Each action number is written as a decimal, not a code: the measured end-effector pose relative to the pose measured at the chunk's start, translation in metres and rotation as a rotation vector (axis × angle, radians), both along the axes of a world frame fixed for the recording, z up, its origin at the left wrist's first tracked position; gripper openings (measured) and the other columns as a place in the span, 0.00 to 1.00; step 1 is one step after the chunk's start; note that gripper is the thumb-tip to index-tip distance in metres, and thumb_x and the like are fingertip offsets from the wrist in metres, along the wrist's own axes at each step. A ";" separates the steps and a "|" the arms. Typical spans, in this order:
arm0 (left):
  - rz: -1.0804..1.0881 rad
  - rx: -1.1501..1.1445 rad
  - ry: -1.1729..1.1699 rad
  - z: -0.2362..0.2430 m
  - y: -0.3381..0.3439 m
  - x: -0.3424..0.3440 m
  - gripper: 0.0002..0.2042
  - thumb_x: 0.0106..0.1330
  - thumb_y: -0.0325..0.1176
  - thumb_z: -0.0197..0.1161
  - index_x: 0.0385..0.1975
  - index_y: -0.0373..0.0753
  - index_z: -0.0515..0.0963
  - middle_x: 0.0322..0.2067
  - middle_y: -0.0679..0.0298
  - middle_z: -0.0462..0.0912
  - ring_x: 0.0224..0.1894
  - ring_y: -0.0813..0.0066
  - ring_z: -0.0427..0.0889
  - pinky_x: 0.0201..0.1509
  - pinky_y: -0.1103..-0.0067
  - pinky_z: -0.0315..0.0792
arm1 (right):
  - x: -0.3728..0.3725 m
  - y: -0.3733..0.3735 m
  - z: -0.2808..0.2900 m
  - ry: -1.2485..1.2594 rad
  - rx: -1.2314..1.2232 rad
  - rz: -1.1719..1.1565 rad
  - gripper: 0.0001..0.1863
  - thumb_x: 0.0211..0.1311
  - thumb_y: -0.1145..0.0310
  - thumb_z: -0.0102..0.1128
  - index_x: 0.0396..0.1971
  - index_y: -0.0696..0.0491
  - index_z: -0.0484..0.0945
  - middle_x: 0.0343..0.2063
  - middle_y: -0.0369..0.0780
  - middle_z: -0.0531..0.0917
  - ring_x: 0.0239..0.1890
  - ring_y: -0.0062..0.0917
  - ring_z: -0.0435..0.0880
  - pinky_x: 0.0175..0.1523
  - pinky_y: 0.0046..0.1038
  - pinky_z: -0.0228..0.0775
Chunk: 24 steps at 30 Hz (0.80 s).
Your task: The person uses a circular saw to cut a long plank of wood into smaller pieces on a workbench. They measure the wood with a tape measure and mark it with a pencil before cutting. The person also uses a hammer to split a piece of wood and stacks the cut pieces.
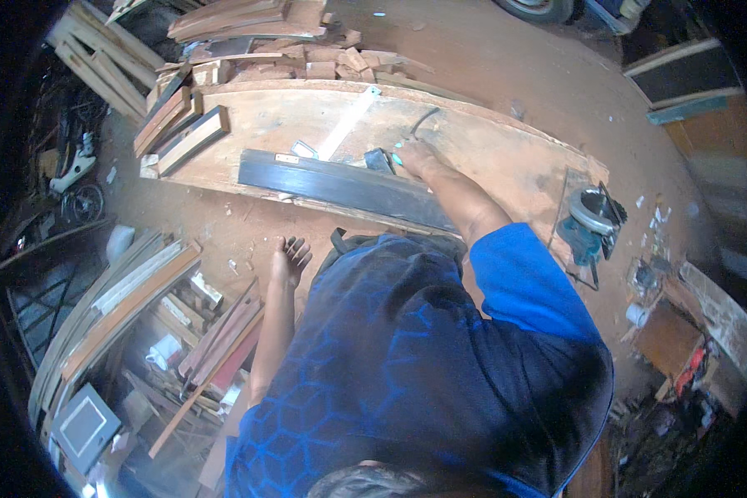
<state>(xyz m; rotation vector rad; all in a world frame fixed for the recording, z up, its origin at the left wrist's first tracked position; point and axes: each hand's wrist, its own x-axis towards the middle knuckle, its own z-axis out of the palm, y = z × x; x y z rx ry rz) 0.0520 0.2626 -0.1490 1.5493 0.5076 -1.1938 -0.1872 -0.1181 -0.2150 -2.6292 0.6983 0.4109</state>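
A long dark plank lies along the near edge of the wooden workbench. Beyond the plank, my right hand is low over the bench, its fingers closed around something with teal parts that I cannot make out. A small dark block-shaped piece is beside those fingers, and a dark curved strip is just past the hand. My left hand hangs off the bench's near side, fingers apart, holding nothing. A white flat strip and a small pale-framed piece lie beyond the plank.
Short wood pieces are stacked on the bench's left end. A teal power tool with a round metal part sits at the right end. Offcuts are piled behind the bench; long boards and scrap lie at the lower left.
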 end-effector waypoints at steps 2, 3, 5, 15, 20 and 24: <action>-0.019 0.018 -0.019 0.010 0.015 -0.006 0.28 0.79 0.55 0.44 0.65 0.38 0.68 0.60 0.54 0.77 0.57 0.58 0.80 0.61 0.60 0.77 | 0.005 0.008 0.020 -0.090 0.131 -0.202 0.33 0.54 0.64 0.70 0.62 0.50 0.73 0.57 0.52 0.79 0.55 0.48 0.81 0.59 0.43 0.76; -0.096 0.038 -0.050 0.018 0.003 -0.010 0.32 0.79 0.57 0.43 0.70 0.37 0.63 0.65 0.52 0.74 0.60 0.57 0.79 0.63 0.61 0.74 | 0.006 0.009 0.024 -0.123 0.191 -0.341 0.33 0.54 0.62 0.71 0.61 0.51 0.74 0.56 0.52 0.81 0.54 0.47 0.82 0.58 0.43 0.76; -0.390 0.001 -0.100 0.032 -0.055 -0.015 0.34 0.78 0.58 0.43 0.72 0.35 0.62 0.70 0.50 0.69 0.64 0.57 0.76 0.69 0.63 0.69 | -0.012 -0.005 -0.008 -0.210 0.211 -0.729 0.31 0.54 0.58 0.73 0.57 0.53 0.77 0.52 0.49 0.84 0.50 0.43 0.85 0.52 0.41 0.78; -0.595 -0.453 0.069 0.033 -0.195 -0.083 0.19 0.75 0.45 0.61 0.55 0.37 0.80 0.44 0.62 0.85 0.42 0.76 0.84 0.49 0.77 0.78 | -0.008 0.084 0.123 -0.389 0.685 -0.871 0.28 0.54 0.51 0.76 0.41 0.57 0.76 0.36 0.42 0.84 0.39 0.26 0.81 0.47 0.30 0.74; -0.729 -0.375 -0.005 0.012 -0.186 -0.073 0.13 0.72 0.42 0.67 0.36 0.37 0.85 0.29 0.67 0.86 0.31 0.81 0.82 0.38 0.81 0.78 | -0.006 0.108 0.123 -0.302 0.663 -0.829 0.31 0.57 0.47 0.73 0.46 0.59 0.74 0.38 0.50 0.84 0.42 0.36 0.84 0.49 0.37 0.74; -0.887 -0.481 -0.039 0.010 -0.169 -0.042 0.09 0.70 0.35 0.68 0.33 0.36 0.84 0.30 0.63 0.88 0.34 0.74 0.85 0.41 0.76 0.80 | -0.002 0.121 0.139 -0.323 0.617 -0.631 0.33 0.62 0.47 0.68 0.58 0.56 0.74 0.53 0.52 0.83 0.57 0.41 0.83 0.61 0.38 0.71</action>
